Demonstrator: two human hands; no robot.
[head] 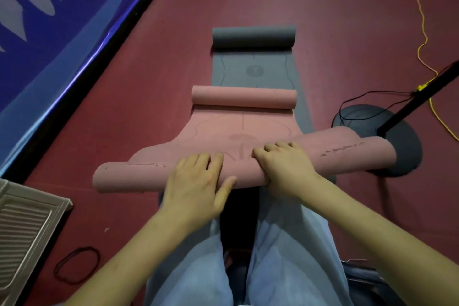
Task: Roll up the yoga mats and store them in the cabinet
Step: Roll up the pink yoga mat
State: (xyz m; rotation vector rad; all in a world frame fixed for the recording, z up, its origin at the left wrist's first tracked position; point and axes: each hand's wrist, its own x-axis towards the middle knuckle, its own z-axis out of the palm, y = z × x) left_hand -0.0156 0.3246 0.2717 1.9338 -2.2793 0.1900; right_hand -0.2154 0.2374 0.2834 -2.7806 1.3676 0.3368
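Pink foam yoga mat [243,129] lies on the dark red floor [323,20], stacked lengthwise on a grey foam yoga mat [253,69]; landmark is the pink mat's near roll [335,154]. Both hands sit side by side on top of that roll at its middle: left hand [198,181] flat, fingers [201,159] straight and pressing, thumb down the near face; right hand [283,166] fingers curled over the crest, thumb hidden, gripping. Central placement probably keeps the roll even and tight as it is pushed away. Beyond the roll each mat's far end is curled up by itself, pink nearer, grey farther. Black elastic band [77,264] lies near-left of the roll, likely for tying. Round grey stand base [397,131] touches or underlies the roll's right end; cannot tell which. Cabinet not seen
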